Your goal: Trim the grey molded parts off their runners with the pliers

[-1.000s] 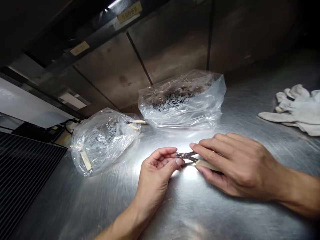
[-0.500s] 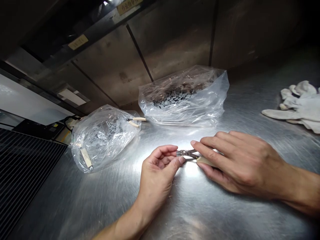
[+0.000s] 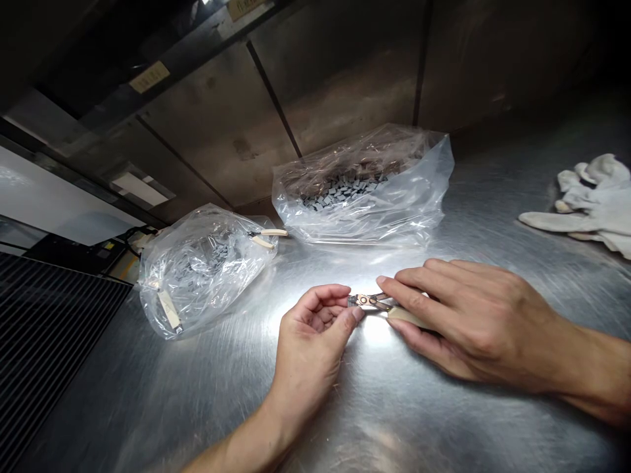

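My right hand point(image 3: 473, 315) is closed around the cream handles of a pair of small pliers point(image 3: 378, 302), whose metal head points left. At the jaws is a small grey piece point(image 3: 351, 300), partly covered by fingers. My left hand point(image 3: 315, 335) pinches this piece between thumb and forefinger, its other fingers curled. Both hands are just above a brushed metal table point(image 3: 394, 420). Beyond them stand two clear plastic bags: the right bag point(image 3: 419, 197) holds a heap of grey chips point(image 3: 345, 190), the left bag point(image 3: 207, 276) holds fewer grey bits.
A second cream-handled tool point(image 3: 269, 238) lies at the left bag's right edge. Near that bag's front left is a cream strip point(image 3: 169, 310). White work gloves point(image 3: 596, 203) rest at far right. A metal wall point(image 3: 345, 79) closes off the back; a dark ribbed panel point(image 3: 44, 328) is at left.
The pliers' head has turned slightly and its pivot catches the light differently. Both hands keep almost the same place and grip. The view has shifted a little.
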`<state>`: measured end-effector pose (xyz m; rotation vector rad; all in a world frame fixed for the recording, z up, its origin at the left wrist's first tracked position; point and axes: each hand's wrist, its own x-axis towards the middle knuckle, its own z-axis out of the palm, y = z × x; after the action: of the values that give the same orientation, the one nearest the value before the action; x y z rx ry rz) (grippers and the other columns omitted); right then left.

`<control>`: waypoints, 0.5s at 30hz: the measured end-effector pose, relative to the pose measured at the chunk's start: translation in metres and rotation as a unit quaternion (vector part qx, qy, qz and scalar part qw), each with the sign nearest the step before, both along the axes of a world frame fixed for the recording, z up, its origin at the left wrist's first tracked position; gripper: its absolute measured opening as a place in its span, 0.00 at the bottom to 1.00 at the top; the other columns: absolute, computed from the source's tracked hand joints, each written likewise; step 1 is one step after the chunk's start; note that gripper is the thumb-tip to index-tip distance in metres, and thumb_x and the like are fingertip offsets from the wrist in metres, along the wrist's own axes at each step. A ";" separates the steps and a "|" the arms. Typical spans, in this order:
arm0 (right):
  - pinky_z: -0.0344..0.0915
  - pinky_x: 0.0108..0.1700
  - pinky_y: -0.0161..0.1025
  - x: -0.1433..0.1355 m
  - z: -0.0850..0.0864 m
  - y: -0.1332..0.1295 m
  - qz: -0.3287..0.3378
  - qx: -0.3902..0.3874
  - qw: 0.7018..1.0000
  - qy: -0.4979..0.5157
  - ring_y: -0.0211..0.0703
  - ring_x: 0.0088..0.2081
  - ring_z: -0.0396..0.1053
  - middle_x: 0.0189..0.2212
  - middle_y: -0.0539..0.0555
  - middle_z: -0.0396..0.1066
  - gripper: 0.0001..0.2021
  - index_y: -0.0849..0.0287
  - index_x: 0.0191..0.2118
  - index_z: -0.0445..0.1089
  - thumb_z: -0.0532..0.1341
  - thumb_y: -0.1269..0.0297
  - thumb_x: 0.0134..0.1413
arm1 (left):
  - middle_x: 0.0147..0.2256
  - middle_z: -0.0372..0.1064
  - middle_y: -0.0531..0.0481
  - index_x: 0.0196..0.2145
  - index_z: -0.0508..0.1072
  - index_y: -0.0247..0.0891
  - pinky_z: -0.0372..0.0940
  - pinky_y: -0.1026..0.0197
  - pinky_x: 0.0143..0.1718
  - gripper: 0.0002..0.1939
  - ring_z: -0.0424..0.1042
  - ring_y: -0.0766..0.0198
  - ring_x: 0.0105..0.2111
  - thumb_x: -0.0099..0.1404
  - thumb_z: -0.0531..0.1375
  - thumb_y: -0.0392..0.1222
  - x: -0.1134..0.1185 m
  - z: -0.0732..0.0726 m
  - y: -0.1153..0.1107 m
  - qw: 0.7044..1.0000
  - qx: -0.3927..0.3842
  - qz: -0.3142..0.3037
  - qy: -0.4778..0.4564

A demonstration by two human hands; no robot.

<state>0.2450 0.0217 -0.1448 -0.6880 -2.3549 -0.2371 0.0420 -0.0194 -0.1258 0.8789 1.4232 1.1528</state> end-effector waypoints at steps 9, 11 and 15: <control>0.60 0.33 0.43 0.001 -0.001 -0.001 0.002 -0.008 1.000 0.002 0.47 0.36 0.71 0.39 0.58 0.75 0.13 0.66 0.51 0.71 0.57 0.65 0.67 | 0.32 0.76 0.51 0.38 0.77 0.35 0.68 0.67 0.38 0.14 0.73 0.68 0.33 0.54 0.73 0.37 0.000 -0.002 0.000 1.000 0.003 0.000 0.012; 0.60 0.33 0.43 0.001 -0.002 -0.002 0.004 -0.015 1.000 0.006 0.47 0.36 0.71 0.39 0.57 0.75 0.13 0.66 0.51 0.71 0.57 0.65 0.67 | 0.32 0.76 0.51 0.38 0.77 0.35 0.68 0.67 0.37 0.14 0.73 0.68 0.32 0.54 0.73 0.36 0.000 -0.003 0.000 1.000 0.005 -0.001 0.013; 0.61 0.33 0.43 0.001 -0.001 -0.002 0.007 -0.029 1.000 0.006 0.48 0.37 0.72 0.40 0.58 0.75 0.13 0.66 0.51 0.71 0.57 0.65 0.67 | 0.32 0.76 0.51 0.38 0.77 0.35 0.68 0.67 0.37 0.14 0.73 0.68 0.33 0.55 0.72 0.36 0.000 -0.003 0.000 1.000 0.005 -0.005 0.015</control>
<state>0.2459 0.0202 -0.1461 -0.6989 -2.3612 -0.1585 0.0418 -0.0194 -0.1283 0.9130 1.4370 1.1446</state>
